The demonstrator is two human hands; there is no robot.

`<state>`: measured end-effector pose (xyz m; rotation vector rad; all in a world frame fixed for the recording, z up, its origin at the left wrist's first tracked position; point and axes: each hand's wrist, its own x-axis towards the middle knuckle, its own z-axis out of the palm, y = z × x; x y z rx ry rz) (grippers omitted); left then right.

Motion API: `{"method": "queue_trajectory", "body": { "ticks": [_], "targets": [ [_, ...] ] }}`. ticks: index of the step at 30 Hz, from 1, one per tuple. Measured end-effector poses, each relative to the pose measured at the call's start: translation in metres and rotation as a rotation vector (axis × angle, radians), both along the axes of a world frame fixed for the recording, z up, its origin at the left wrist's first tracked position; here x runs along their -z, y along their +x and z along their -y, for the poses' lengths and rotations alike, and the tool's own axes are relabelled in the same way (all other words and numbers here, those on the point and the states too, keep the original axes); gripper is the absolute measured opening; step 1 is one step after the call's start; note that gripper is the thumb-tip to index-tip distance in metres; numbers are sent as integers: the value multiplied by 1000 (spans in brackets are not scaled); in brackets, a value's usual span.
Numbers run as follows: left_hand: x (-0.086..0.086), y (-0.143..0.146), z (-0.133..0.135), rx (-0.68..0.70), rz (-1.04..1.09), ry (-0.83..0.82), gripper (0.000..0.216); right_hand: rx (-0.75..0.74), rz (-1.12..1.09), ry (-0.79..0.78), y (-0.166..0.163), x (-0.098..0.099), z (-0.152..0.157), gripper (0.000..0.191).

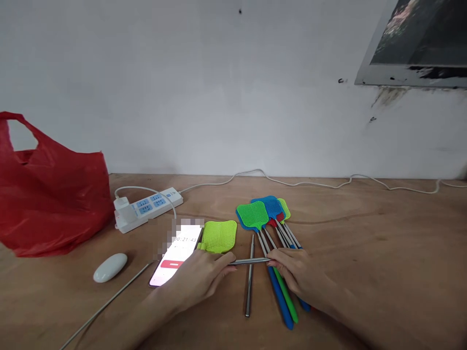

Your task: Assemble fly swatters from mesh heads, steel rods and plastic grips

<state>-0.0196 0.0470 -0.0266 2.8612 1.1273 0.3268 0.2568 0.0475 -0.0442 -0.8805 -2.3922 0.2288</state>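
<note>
In the head view, my left hand (211,270) and my right hand (294,270) are closed on a thin telescopic metal rod (251,261) stretched level between them. A yellow-green fly swatter head (219,236) lies just beyond my left hand; its neck runs behind the fingers, so I cannot tell whether the hand touches it. Below the held rod, a second metal rod (249,287) rests on the table. Several fly swatters lie bunched by my right hand, with a green head (252,215), a blue head (272,206) and a blue handle (280,299) showing.
A lit phone (178,250) with a running timer lies left of my left hand. Farther left are a white computer mouse (110,267), a power strip (149,209) and a red plastic bag (54,194). A white cable (306,183) runs along the wall.
</note>
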Motion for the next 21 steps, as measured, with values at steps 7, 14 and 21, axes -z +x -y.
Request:
{"method": "queue_trajectory", "body": {
  "ticks": [7, 14, 21],
  "targets": [
    [-2, -3, 0, -32, 7, -10, 38, 45, 1, -3, -3, -7, 5, 24],
    [-5, -10, 0, -64, 3, 29, 33, 71, -14, 58, -1, -3, 0, 27],
    [-1, -12, -2, -83, -18, 59, 39, 117, -110, 16, 6, -3, 0, 24]
  ]
}}
